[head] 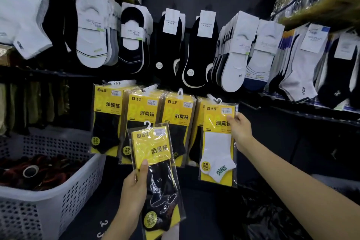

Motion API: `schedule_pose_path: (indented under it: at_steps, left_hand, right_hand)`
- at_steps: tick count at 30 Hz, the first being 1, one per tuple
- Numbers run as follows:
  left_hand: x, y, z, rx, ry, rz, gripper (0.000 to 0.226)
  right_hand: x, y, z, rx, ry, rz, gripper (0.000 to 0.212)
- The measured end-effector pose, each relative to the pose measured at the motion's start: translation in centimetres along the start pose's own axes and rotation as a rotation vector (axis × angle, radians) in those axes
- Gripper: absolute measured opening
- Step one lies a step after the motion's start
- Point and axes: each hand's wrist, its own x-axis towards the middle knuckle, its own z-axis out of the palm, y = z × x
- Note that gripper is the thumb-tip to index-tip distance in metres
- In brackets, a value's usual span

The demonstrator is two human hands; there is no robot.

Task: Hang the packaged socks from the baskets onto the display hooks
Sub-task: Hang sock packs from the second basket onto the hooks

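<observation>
Left hand [134,187] grips a packet of black socks [155,173] by its left edge, thumb pressed on the yellow card front, remaining fingers hidden behind. The packet stands with its long axis near vertical, top tilted slightly left, its white plastic hook [147,124] pointing up; the packet is held in front of the hung row and its hook is on no display hook. Its bottom edge is cut off by the frame. Right hand [240,132] is closed on the right edge of a packet of white socks [219,142], thumb on the front near the price label; this packet hangs long axis vertical at the right end of the row of yellow packets [144,115], its hook uppermost. Whether that hook sits fully on a display peg cannot be determined. Above, rows of carded low-cut socks [171,45] hang toes down. A white perforated basket [64,183] stands at lower left; its contents are dark and indistinct. The lower right is too dark to make out.
</observation>
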Motion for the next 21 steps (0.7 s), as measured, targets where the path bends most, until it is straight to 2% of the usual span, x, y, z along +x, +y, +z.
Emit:
schedule_pose_path:
  at_steps: [3,6,10,13,15,18,21]
  left_hand:
    - [0.5,-0.3,0.2,-0.002,0.004,0.0,0.034]
    - [0.7,-0.3,0.5,-0.011,0.006,-0.011,0.039]
    - [0.6,-0.5,0.7,-0.027,0.004,-0.015,0.039]
    - [0.5,-0.7,1.1,-0.007,-0.023,-0.002,0.032]
    - [0.3,-0.9,1.4,0.006,-0.061,0.011,0.032]
    - [0.0,-1.1,2.1,-0.001,-0.11,0.008,0.029]
    - [-0.8,-1.2,2.9,0.019,-0.157,0.002,0.033]
  right_hand:
    - [1.1,0.8,1.0,-0.012,0.002,0.057,0.009]
    - [2.0,2.0,1.5,-0.014,0.104,0.106,0.007]
    - [2.3,4.1,1.3,-0.05,0.286,0.228,0.027]
    - [0.6,5.6,0.8,-0.125,0.323,0.269,0.032]
    - [-1.4,6.4,0.9,-0.071,0.223,0.286,0.03]
    - [-5.6,6.2,1.6,0.011,-0.08,0.29,0.019]
    - [-9.5,5.6,2.3,0.073,-0.326,0.29,0.021]
